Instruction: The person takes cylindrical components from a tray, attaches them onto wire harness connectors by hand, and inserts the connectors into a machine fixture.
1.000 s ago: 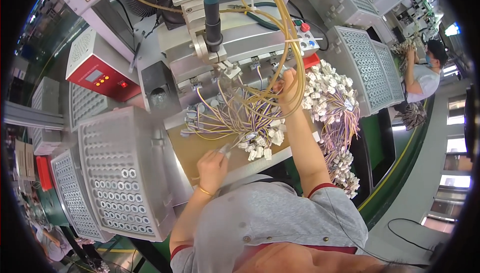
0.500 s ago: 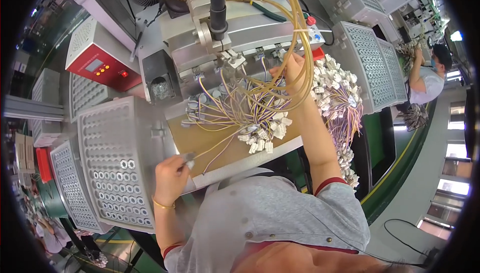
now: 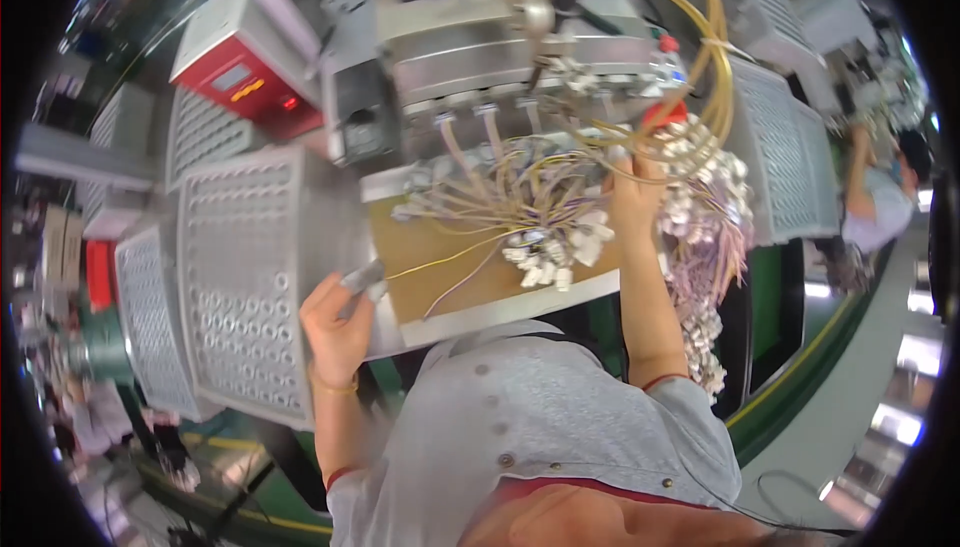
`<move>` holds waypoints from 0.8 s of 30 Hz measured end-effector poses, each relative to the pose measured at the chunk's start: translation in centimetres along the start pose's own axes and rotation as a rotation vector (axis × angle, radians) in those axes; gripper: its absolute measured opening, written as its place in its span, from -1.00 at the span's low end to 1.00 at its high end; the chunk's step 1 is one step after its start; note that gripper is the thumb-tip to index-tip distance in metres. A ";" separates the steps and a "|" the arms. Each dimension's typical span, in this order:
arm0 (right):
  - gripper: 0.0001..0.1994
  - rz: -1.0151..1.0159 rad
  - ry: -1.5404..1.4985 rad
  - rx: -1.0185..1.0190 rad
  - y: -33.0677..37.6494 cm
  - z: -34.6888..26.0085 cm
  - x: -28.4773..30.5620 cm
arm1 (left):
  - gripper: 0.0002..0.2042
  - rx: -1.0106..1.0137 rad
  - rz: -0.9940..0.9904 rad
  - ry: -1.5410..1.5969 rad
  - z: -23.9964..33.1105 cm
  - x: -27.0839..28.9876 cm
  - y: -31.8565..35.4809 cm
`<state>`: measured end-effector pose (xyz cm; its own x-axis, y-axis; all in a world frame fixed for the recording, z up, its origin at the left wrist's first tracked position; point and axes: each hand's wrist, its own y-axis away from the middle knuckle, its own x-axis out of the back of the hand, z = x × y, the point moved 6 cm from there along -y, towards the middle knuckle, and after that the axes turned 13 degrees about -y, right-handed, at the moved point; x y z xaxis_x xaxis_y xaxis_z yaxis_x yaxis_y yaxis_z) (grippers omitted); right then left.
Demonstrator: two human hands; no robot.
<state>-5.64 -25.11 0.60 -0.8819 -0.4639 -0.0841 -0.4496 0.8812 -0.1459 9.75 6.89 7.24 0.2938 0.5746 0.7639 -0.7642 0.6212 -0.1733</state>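
Observation:
My left hand [image 3: 338, 332] is beyond the front left corner of a brown work plate [image 3: 410, 292], its fingers closed in a pinch. Between thumb and fingers is a small grey cylindrical part [image 3: 362, 275]; a yellow wire [image 3: 445, 265] runs from it toward the bundle. On the plate lies a tangle of yellow and purple wires [image 3: 530, 197] with white connectors [image 3: 540, 259]. My right hand [image 3: 637, 192] is at the right side of this tangle, near looped amber tubes [image 3: 725, 77]. Its fingers are bent and partly hidden, and blur hides what they hold.
Behind the plate stands a metal machine [image 3: 450, 42] with a row of clamps holding wires. A red control box [image 3: 250, 82] and grey trays of round parts [image 3: 235, 182] flank the left. White-connector wire bundles [image 3: 710, 217] hang at right. A co-worker [image 3: 880, 192] sits far right.
The whole view has shifted and blurred. My right hand has drawn back from the clamp row toward me. My left hand has moved slightly left, still pinching the grey part.

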 end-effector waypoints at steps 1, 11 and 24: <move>-0.80 -0.241 0.141 0.058 2.2 -0.5 -2.3 | -0.78 -0.062 0.032 -0.024 -0.1 0.0 0.4; -0.84 -1.205 0.054 0.018 11.5 -3.3 -15.0 | -0.73 -0.102 0.290 -0.558 -4.9 3.5 0.7; -0.92 -0.852 -0.204 -0.287 10.6 -2.9 -14.9 | -0.67 0.371 0.180 0.693 -6.4 2.7 0.7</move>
<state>2.28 -8.60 3.13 -0.2063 -0.9494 -0.2368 -0.9776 0.2101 0.0091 13.72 12.24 5.17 0.3443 0.9246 0.1629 -0.9388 0.3402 0.0534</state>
